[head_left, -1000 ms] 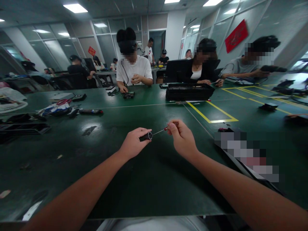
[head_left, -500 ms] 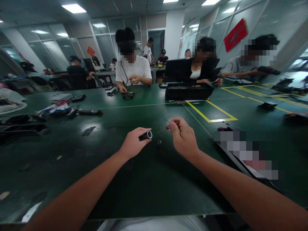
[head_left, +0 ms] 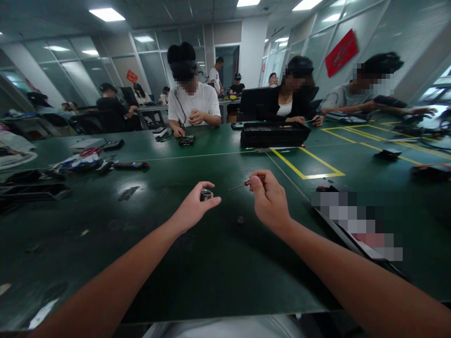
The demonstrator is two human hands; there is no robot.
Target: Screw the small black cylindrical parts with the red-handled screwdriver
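Observation:
My left hand (head_left: 192, 205) is curled around a short black tube (head_left: 206, 194) with a metallic rim, its open end tipped upward. The thumb and index finger reach past the tube; the other fingers are mostly hidden behind it. In my right hand (head_left: 269, 199) is a small screwdriver with a red handle (head_left: 248, 182), its thin shaft (head_left: 236, 187) pointing left toward the tube, a gap apart. A small round dark part (head_left: 240, 219) lies on the green table (head_left: 211, 277) between and below the hands.
A long black tray (head_left: 275, 134) stands farther back, near a yellow taped outline (head_left: 322, 177). To the right lies a flat item (head_left: 355, 230), partly blurred out. Cables and tools (head_left: 79, 159) lie at the left. Co-workers sit across the table, one in a white shirt (head_left: 206, 101).
My left hand has tipped the tube's open end upward and spread its thumb and index finger. The small round part has shifted toward me and right. My right hand has barely moved.

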